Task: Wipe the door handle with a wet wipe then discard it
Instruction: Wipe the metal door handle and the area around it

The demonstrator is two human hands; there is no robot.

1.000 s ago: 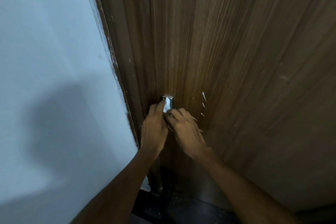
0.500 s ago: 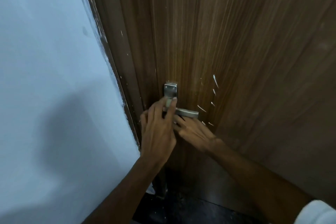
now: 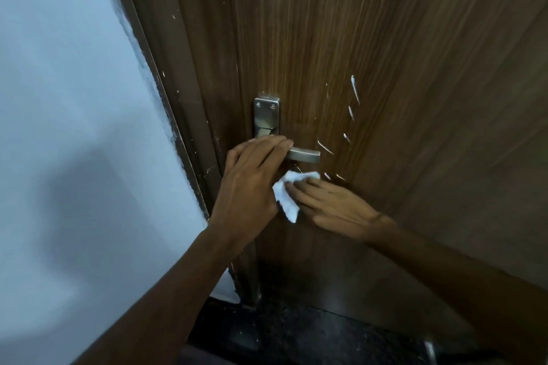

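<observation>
A brushed-metal door handle [image 3: 305,155] with a tall backplate [image 3: 266,118] is mounted on a brown wooden door [image 3: 385,53]. My left hand [image 3: 252,181] is curled over the lever near the backplate, hiding its inner part. Just below the lever, my right hand [image 3: 335,206] holds a crumpled white wet wipe [image 3: 286,191] between its fingers, pressed near the door surface. The wipe hangs between my two hands.
A dark door frame [image 3: 178,98] runs down the left of the door, beside a pale blue-white wall [image 3: 74,127]. White scratch marks [image 3: 354,92] dot the door to the right of the handle. Dark floor [image 3: 296,335] lies below.
The view has come closer to the handle. My right hand has dropped below the lever and the wipe now shows beneath it. My left hand has settled on top of the lever.
</observation>
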